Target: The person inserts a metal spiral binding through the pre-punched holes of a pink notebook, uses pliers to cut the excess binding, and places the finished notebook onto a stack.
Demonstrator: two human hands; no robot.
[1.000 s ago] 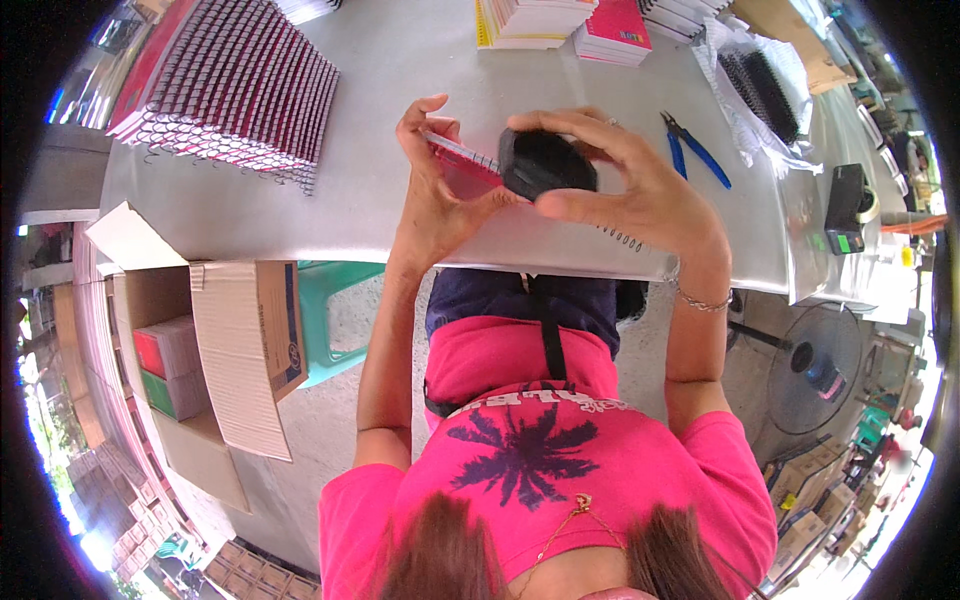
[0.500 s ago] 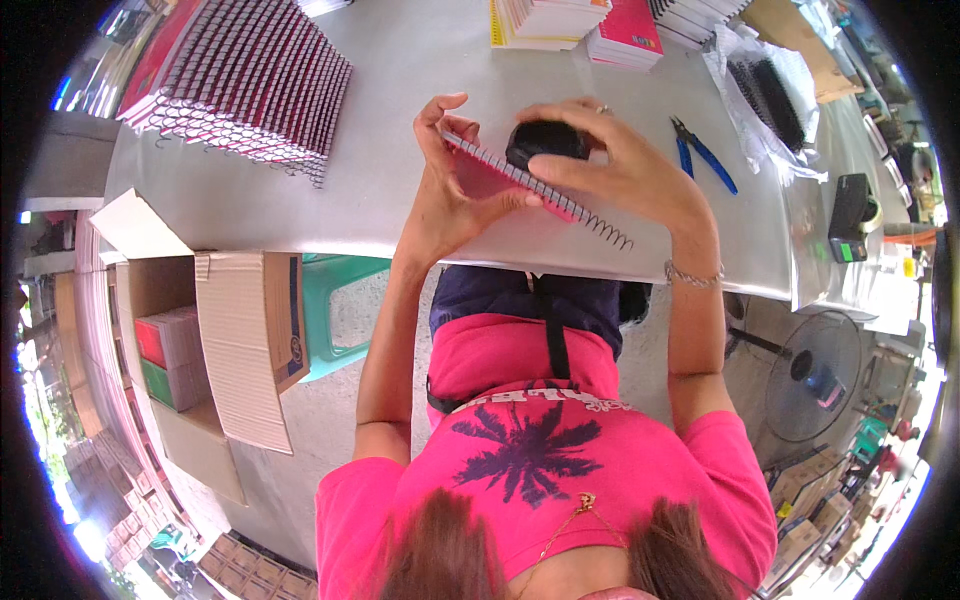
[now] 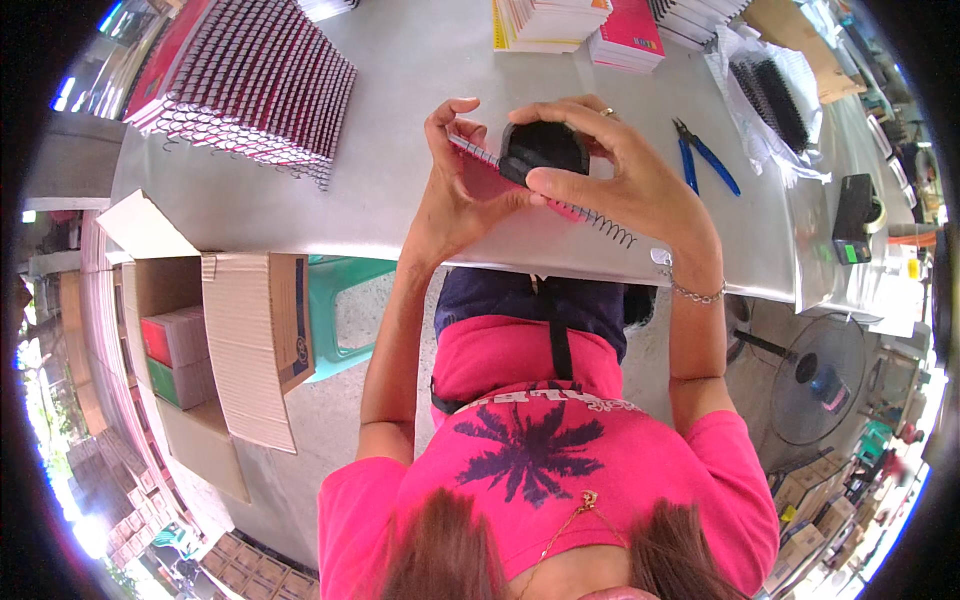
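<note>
My left hand (image 3: pixel 440 215) grips a small pink-covered notebook (image 3: pixel 482 181) by its ends, tilted with its spine up. A dark wire spiral coil (image 3: pixel 612 229) runs along that spine and sticks out past its right end as loose loops. In my right hand (image 3: pixel 650 195) is a black, round, cup-like object (image 3: pixel 546 148), held between thumb and fingers. It lies right against the spine and hides the middle of the coil; whether it presses on the wire I cannot tell. Both hands are just above the table's near edge.
Spiral notebooks (image 3: pixel 250 85) are stacked at the left, unbound booklets (image 3: pixel 550 25) at the back. Blue-handled pliers (image 3: pixel 708 160) lie to the right, near black coils (image 3: pixel 775 105) in plastic wrap and a tape dispenser (image 3: pixel 853 220). Below left stands an open carton (image 3: pixel 245 340); a fan (image 3: pixel 815 375) is below right.
The black round object has tipped, showing more of its hollow-looking round face, and moved slightly left along the spine with my right hand. My left hand keeps its hold on the notebook.
</note>
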